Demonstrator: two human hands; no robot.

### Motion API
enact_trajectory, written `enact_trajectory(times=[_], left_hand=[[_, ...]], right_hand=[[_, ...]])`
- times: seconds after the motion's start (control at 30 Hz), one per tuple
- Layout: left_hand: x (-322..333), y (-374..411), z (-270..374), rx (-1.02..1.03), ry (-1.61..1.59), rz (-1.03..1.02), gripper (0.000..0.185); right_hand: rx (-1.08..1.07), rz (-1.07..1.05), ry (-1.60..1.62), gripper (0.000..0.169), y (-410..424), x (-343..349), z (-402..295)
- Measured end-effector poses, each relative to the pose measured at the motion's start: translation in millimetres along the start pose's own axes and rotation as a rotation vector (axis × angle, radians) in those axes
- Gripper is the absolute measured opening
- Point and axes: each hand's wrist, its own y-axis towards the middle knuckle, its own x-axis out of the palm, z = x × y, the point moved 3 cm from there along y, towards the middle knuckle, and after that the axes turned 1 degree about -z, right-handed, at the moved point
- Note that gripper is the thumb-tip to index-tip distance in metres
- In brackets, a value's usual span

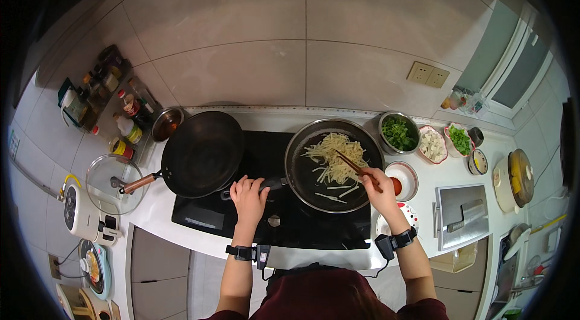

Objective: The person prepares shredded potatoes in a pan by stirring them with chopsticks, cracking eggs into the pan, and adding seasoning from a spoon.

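My left hand (249,197) is closed around the dark handle (274,183) of a frying pan (312,193) on the right side of the black cooktop (272,234). Pale shredded strips (337,150), which look like potato, lie heaped in the pan's upper middle, with several loose ones lower down. In my right hand (380,191) is a pair of brown wooden chopsticks (351,163), over the pan's right side. Their tips touch or hover just above the heap; I cannot tell which. A black wok (204,154) with a wooden handle (139,183) sits at left.
Right of the pan are a metal bowl of leafy greens (400,133), a dish of white cubes (432,144), a white bowl (408,175) and a cleaver (469,216) on a metal board (446,235). At left stand a glass lid (102,175) and several condiment bottles (131,107).
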Motion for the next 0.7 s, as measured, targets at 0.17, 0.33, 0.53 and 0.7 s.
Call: enact_trajectory(times=[0.17, 0.33, 0.53, 0.7], left_hand=[[-0.5, 0.6, 0.6, -0.001, 0.001, -0.004, 0.031], [-1.0, 1.0, 1.6, -0.005, -0.005, -0.013, 0.031], [-1.7, 0.5, 1.1, -0.006, 0.009, -0.017, 0.03], [-2.7, 1.2, 2.4, -0.006, 0.009, -0.021, 0.03]], right_hand=[[0.125, 0.042, 0.075, 0.024, -1.3, -24.6, 12.9], [0.147, 0.041, 0.065, 0.023, -9.6, -37.1, 25.9], [0.203, 0.187, 0.219, 0.02, -17.6, -56.4, 13.4], [0.252, 0.15, 0.061, 0.019, -21.9, -65.9, 17.0]])
